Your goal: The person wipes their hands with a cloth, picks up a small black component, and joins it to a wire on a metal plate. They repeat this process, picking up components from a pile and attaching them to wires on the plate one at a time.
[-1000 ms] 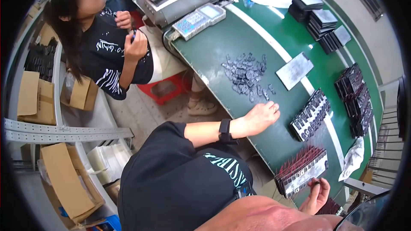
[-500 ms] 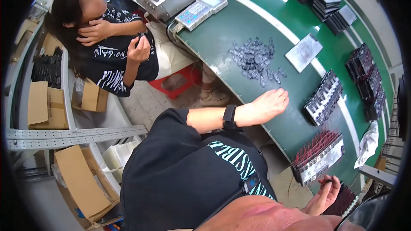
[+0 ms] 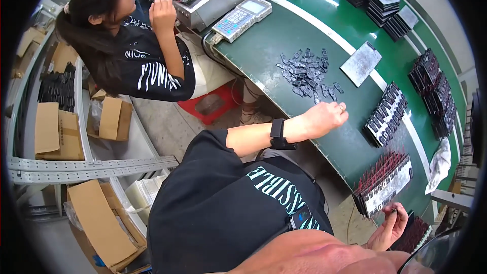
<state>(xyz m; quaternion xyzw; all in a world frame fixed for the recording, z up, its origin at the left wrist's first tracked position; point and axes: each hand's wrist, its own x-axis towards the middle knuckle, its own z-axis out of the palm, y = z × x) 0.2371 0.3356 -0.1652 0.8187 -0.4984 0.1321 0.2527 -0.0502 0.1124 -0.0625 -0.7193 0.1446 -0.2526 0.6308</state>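
Note:
My left hand, with a black band on its wrist, hovers at the near edge of a pile of small black plastic parts on the green table. Its fingers are drawn together; whatever may be between them is hidden. At lower right, my right hand pinches a small black part between thumb and fingertip. Just beyond that hand stands a pale-faced rack with thin red wires sticking up. Farther back is another rack lined with black parts.
A flat grey plate lies right of the pile. Dark plate stacks and wired assemblies line the far side. A keypad device sits by a metal machine. A co-worker sits left, near shelves of cardboard boxes.
My left hand has closed its fingers more beside the pile. My right hand still pinches the small part. The co-worker has turned, with a hand now raised near the machine.

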